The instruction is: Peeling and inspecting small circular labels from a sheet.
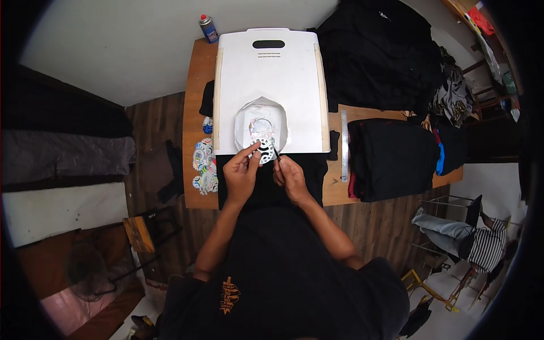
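My left hand (pixel 241 174) pinches a round, flat black-and-white patterned piece (pixel 266 153) between thumb and fingers. In my right hand (pixel 292 178) is a thin dark tool (pixel 276 153), its tip against the right edge of that piece; its exact kind is too small to tell. Both hands are over the near edge of a white board (pixel 269 73) with a handle slot at its far end. Just beyond my fingers, the board has a rounded white recess (pixel 242 122) with a grey ring shape inside. Black cloth (pixel 272 181) shows below the board's near edge.
Colourful round patterned pieces (pixel 205 164) lie left of the board on the wooden table (pixel 198 73). A spray can (pixel 208 28) stands at the back left. On the right are a metal ruler (pixel 344 147), folded black garments (pixel 391 158) and a dark clothing heap (pixel 379 56). Another person (pixel 487 246) is far right.
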